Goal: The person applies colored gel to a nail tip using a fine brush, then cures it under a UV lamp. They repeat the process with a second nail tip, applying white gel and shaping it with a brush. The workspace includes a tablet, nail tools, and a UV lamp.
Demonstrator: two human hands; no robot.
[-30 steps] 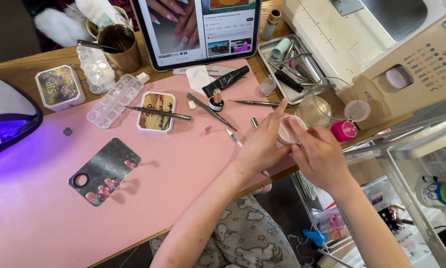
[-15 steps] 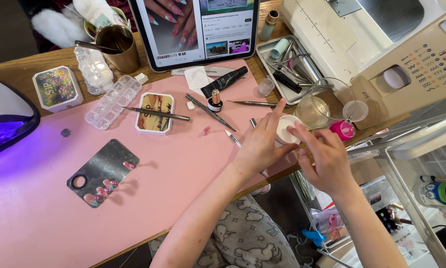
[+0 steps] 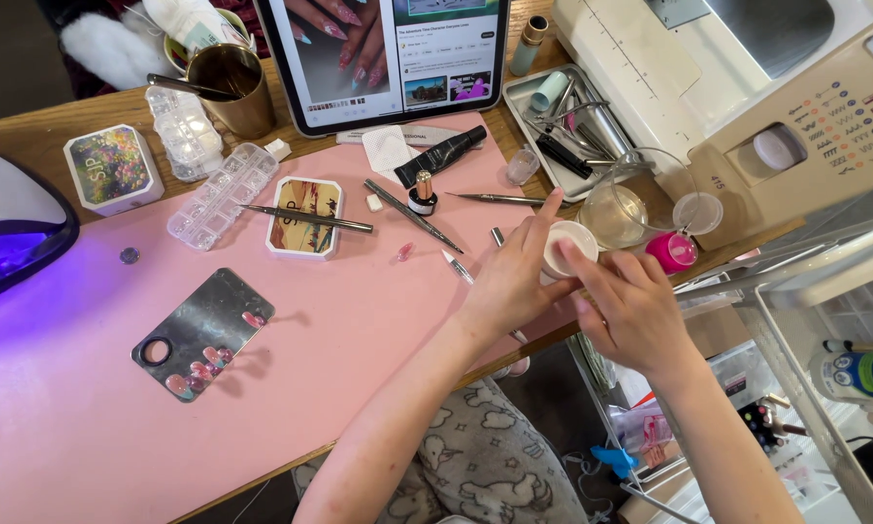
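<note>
Both hands meet over the right edge of the pink mat [image 3: 262, 388] that covers the wooden worktop [image 3: 29, 136]. The left hand [image 3: 509, 281] cups a small white round jar [image 3: 569, 245] from the side, thumb and fingers curled to it and the forefinger raised free; the grip appears meant to steady the jar just above the mat's edge. The right hand [image 3: 635, 311] comes in from the right with its fingers close together, fingertips laid on the jar's near rim; whether they pinch a lid or only press on it cannot be told. The jar thus sits between the two hands, just beside a clear glass dish [image 3: 613, 215] and a pink pot [image 3: 673, 252]. Fine metal tools [image 3: 412, 215] lie spread across the mat within the left hand's reach, evidently laid out singly for easy pick-up. A metal palette [image 3: 203, 335] carrying pink nail tips lies well to the left, near the lit curing lamp [image 3: 9, 228]. A tablet [image 3: 388, 53] stands propped at the far edge, facing the person. A metal tray [image 3: 524, 97] of implements sits beside a sewing machine [image 3: 776, 87].
</note>
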